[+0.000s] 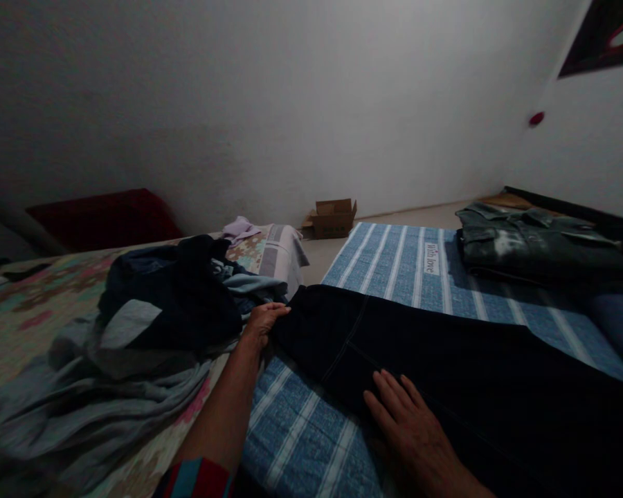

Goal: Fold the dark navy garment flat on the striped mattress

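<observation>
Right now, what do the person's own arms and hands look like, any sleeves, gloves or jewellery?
Both hands are bare: no gloves, and no rings or watch that the dim picture shows. The left hand has a long bare forearm ending in a short sleeve striped red and teal at the bottom edge. The right hand shows only to the wrist, so any sleeve there is out of view.

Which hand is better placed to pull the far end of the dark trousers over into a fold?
Probably the left hand: it already grips the edge of the dark trousers, while the right hand lies flat on them, pinning the cloth.
</observation>
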`<act>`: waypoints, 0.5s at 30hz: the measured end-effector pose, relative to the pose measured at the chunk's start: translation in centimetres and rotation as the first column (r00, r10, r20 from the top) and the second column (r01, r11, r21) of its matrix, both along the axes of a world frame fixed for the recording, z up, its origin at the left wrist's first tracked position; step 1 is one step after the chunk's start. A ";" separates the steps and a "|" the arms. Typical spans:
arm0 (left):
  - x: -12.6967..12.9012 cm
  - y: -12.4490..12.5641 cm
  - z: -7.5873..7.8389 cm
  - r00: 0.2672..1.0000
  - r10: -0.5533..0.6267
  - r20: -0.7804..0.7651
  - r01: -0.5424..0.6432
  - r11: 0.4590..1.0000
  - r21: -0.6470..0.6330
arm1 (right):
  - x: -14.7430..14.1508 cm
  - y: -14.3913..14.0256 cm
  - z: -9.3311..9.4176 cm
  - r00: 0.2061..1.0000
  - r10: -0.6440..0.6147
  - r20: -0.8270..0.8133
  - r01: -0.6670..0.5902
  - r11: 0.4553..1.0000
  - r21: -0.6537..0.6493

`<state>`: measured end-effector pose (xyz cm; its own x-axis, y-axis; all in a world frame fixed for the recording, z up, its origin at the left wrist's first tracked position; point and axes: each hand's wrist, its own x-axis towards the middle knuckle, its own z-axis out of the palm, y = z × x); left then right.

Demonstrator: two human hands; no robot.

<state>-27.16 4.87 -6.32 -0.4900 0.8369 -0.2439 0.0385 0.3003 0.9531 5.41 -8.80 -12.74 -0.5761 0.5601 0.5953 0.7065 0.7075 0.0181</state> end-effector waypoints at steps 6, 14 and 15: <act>-0.1 -0.7 0.2 0.992 -0.123 -0.027 0.120 0.988 -0.102 | 3.2 -1.2 -0.5 0.999 -0.042 0.022 0.038 0.988 0.149; 0.0 -1.4 0.8 0.986 -0.161 -0.038 0.153 0.976 -0.153 | 4.6 -2.0 -0.9 0.999 -0.021 0.034 0.017 0.991 0.134; 0.1 -1.4 0.7 0.987 -0.152 -0.042 0.145 0.979 -0.141 | 4.7 -2.1 -0.9 0.999 -0.009 0.041 0.004 0.994 0.109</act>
<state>-27.07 3.48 -5.59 -0.3781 0.8617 -0.3383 0.1414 0.4149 0.8988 10.11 -10.86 -13.67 -0.5981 0.4969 0.6288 0.7081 0.6951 0.1243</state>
